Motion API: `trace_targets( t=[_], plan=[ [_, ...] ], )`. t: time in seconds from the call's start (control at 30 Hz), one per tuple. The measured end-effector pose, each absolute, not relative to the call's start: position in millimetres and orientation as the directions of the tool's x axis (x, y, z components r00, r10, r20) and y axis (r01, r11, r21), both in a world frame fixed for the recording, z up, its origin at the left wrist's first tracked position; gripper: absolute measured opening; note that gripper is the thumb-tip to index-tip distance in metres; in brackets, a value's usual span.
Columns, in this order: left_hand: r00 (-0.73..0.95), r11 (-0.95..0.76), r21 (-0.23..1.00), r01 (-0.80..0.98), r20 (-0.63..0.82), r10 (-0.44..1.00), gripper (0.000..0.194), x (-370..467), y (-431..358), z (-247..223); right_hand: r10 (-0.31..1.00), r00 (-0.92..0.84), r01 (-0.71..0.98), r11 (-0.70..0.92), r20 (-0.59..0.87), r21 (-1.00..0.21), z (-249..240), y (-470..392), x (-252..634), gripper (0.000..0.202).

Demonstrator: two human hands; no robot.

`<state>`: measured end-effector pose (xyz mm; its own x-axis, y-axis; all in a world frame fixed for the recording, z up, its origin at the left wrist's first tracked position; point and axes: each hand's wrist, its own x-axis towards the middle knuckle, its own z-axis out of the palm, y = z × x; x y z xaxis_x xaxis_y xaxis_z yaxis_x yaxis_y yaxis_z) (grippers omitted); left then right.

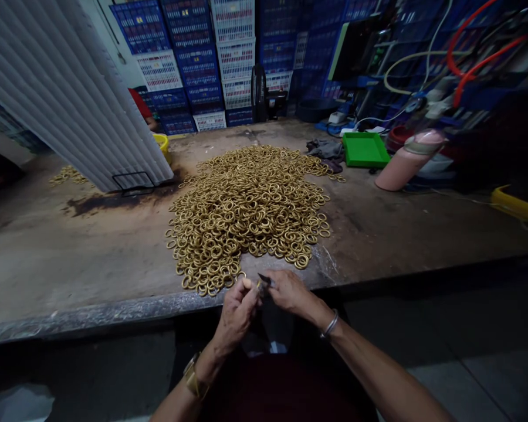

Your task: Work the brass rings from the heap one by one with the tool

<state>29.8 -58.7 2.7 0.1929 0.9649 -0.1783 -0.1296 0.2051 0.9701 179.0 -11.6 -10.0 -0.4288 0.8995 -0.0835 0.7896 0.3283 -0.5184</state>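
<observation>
A large heap of brass-coloured rings (246, 205) is spread over the workbench in front of me. At the bench's near edge, my left hand (239, 308) is closed in a pinch on a ring (259, 283), of which only a small yellowish part shows between the fingers. My right hand (290, 291) grips a small dark knife (264, 278), its short pointed blade turned toward my left hand. The two hands are close together, just in front of the nearest rings. Most of the knife's handle is hidden in my right fingers.
A tall white corrugated panel (79, 88) stands on a wire stand (134, 183) at left. Right of the heap are a grey cloth (324, 149), a green tray (366, 150) and a pink bottle (407, 164). Blue and white crates (200, 53) are stacked behind. A person's red sleeve (138, 104) shows.
</observation>
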Motion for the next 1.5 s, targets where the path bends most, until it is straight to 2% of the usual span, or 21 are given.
trace_targets(
  t=[0.1, 0.23, 0.3, 0.4, 0.47, 0.53, 0.67, 0.73, 0.8, 0.93, 1.03, 1.17, 1.3, 1.33, 1.4, 1.5],
  plan=[
    [0.318, 0.341, 0.899, -0.274, -0.250, 0.914, 0.027, 28, -74, 12, 0.936, -0.346, 0.854, 0.283, -0.070, -0.437, -12, -3, 178, 0.020],
    [0.349, 0.488, 0.746, -0.453, -0.355, 0.867, 0.027, 22, -86, 7, 0.930, -0.366, 0.797, 0.325, 0.020, -0.510, -10, -2, 165, 0.021],
    [0.318, 0.496, 0.729, -0.472, -0.384, 0.867, 0.026, 17, -87, 0, 0.920, -0.389, 0.768, 0.349, 0.041, -0.537, -8, -5, 155, 0.020],
    [0.260, 0.472, 0.697, -0.540, -0.395, 0.881, 0.020, 8, -87, -5, 0.919, -0.394, 0.786, 0.355, 0.033, -0.507, -6, -8, 140, 0.026],
    [0.255, 0.480, 0.638, -0.602, -0.416, 0.873, 0.015, 3, -86, -4, 0.920, -0.392, 0.815, 0.352, 0.010, -0.460, -6, -6, 133, 0.025],
    [0.286, 0.510, 0.561, -0.652, -0.441, 0.851, 0.019, 0, -85, -3, 0.919, -0.394, 0.831, 0.352, -0.010, -0.431, -6, -3, 130, 0.021],
    [0.305, 0.522, 0.469, -0.713, -0.463, 0.832, 0.017, -1, -81, -5, 0.919, -0.394, 0.825, 0.354, 0.001, -0.440, -9, 2, 133, 0.016],
    [0.263, 0.501, 0.482, -0.719, -0.479, 0.837, 0.020, 1, -78, -8, 0.922, -0.386, 0.814, 0.348, 0.014, -0.465, -11, 2, 137, 0.015],
    [0.191, 0.466, 0.558, -0.686, -0.480, 0.856, 0.023, 4, -75, -10, 0.924, -0.380, 0.785, 0.343, 0.036, -0.515, -14, 1, 142, 0.013],
    [0.031, 0.368, 0.780, -0.505, -0.410, 0.911, 0.026, 13, -69, -12, 0.937, -0.327, 0.632, 0.314, 0.123, -0.709, -17, -6, 147, 0.007],
    [-0.020, 0.346, 0.859, -0.377, -0.381, 0.924, 0.031, 20, -66, -13, 0.945, -0.292, 0.502, 0.283, 0.148, -0.817, -17, -12, 149, 0.006],
    [-0.046, 0.305, 0.929, -0.209, -0.321, 0.946, 0.027, 23, -62, -12, 0.956, -0.283, 0.368, 0.177, 0.071, -0.913, -17, -15, 151, 0.008],
    [-0.109, 0.096, 0.995, -0.032, -0.099, 0.989, 0.022, 22, -58, -12, 0.955, -0.295, 0.290, 0.052, -0.037, -0.956, -18, -13, 152, 0.013],
    [-0.100, 0.083, 0.996, -0.015, -0.084, 0.991, 0.022, 21, -58, -13, 0.954, -0.295, 0.291, 0.044, -0.046, -0.956, -19, -12, 152, 0.014],
    [-0.043, 0.168, 0.985, -0.048, -0.170, 0.984, 0.024, 21, -58, -13, 0.959, -0.280, 0.316, 0.052, -0.041, -0.947, -19, -12, 151, 0.015],
    [0.091, 0.363, 0.905, -0.220, -0.352, 0.932, 0.028, 21, -59, -12, 0.964, -0.264, 0.351, 0.066, -0.030, -0.934, -19, -11, 149, 0.014]
  ],
)
